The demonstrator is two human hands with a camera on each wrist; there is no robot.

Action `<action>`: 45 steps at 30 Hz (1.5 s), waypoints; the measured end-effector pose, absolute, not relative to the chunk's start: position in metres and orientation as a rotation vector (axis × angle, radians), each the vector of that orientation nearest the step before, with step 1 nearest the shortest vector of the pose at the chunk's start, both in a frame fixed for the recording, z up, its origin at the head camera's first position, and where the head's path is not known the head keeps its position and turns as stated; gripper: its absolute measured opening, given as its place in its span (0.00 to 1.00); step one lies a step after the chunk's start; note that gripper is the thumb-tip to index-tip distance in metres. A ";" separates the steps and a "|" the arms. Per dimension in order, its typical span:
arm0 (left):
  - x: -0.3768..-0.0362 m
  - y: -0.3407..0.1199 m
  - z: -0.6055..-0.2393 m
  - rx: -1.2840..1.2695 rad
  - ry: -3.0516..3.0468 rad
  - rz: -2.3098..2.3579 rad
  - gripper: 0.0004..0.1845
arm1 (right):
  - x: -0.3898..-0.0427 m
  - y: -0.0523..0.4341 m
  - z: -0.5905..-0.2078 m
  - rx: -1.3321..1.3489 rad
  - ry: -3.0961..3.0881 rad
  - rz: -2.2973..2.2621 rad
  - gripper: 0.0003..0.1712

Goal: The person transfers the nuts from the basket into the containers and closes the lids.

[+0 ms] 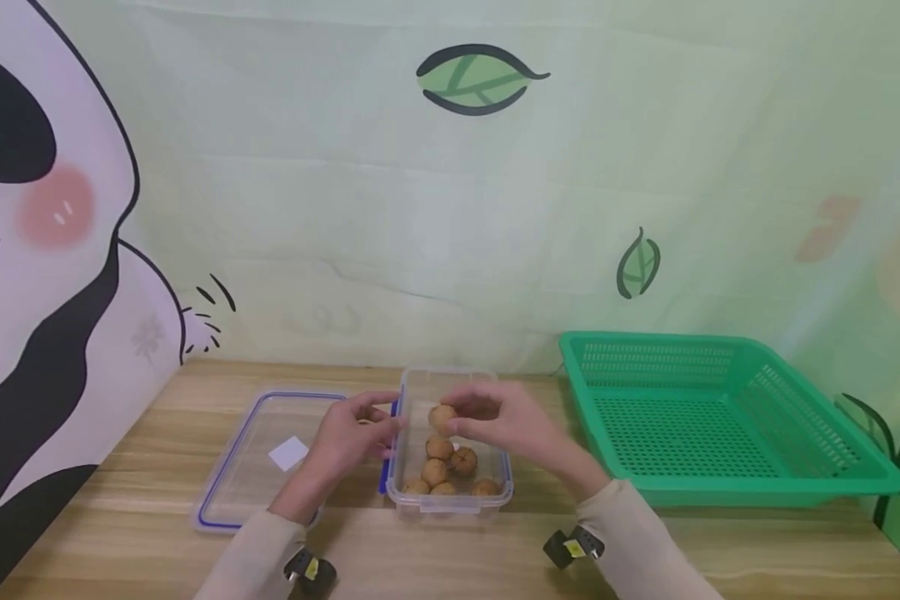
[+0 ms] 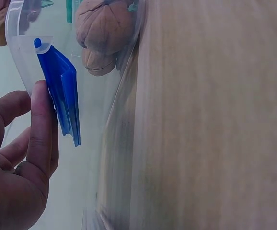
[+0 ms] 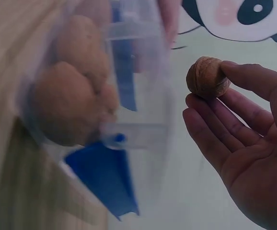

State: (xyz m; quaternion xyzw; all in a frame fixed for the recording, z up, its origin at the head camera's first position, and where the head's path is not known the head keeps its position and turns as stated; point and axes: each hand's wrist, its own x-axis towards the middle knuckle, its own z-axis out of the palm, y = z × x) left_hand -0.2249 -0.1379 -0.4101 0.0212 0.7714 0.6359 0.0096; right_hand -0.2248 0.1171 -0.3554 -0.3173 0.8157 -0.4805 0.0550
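Between the hands stands a clear plastic container with blue side latches, holding several walnuts. My left hand holds the container's left rim, fingers beside a hanging blue latch. My right hand pinches one walnut between thumb and fingertips, raised over the container. In the right wrist view, this walnut appears above the rim, apart from the others. Other walnuts show through the container wall in the left wrist view.
A clear lid with a blue seal and a white label lies left of the container, partly behind the left forearm. On the right stands a green perforated basket. A printed cloth hangs behind the wooden table.
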 end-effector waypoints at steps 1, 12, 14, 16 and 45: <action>-0.225 -0.138 -0.410 0.066 2.411 1.981 0.24 | -0.225 0.116 -0.358 -0.956 2.472 -1.451 0.18; -0.224 -0.139 -0.411 0.077 2.421 1.968 0.24 | -0.223 0.100 -0.382 -0.958 2.459 -1.395 0.15; -0.225 -0.139 -0.411 0.085 2.418 1.973 0.24 | -0.223 0.098 -0.385 -0.980 2.462 -1.387 0.15; -0.225 -0.139 -0.411 0.092 2.411 1.984 0.24 | -0.224 0.097 -0.388 -1.003 2.467 -1.378 0.15; -0.227 -0.138 -0.412 0.075 2.419 1.978 0.24 | -0.221 0.088 -0.400 -0.951 2.567 -1.288 0.16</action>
